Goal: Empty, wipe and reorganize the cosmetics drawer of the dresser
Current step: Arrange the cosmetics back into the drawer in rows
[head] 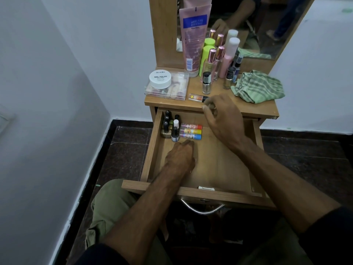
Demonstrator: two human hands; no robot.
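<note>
You're mid-restock: drawer point(219, 165) part filled, dresser top point(248, 106) still crowded; left hand point(180, 155) flat and relaxed, right hand point(221, 119) loose, grasping nothing.

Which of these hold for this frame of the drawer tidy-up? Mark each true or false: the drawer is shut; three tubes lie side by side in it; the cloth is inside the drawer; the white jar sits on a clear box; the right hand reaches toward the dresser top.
1. The drawer is shut. False: it is pulled open.
2. Three tubes lie side by side in the drawer. True.
3. The green cloth is inside the drawer. False: it lies on the dresser top.
4. The white jar sits on a clear box. True.
5. The right hand reaches toward the dresser top. True.
</note>
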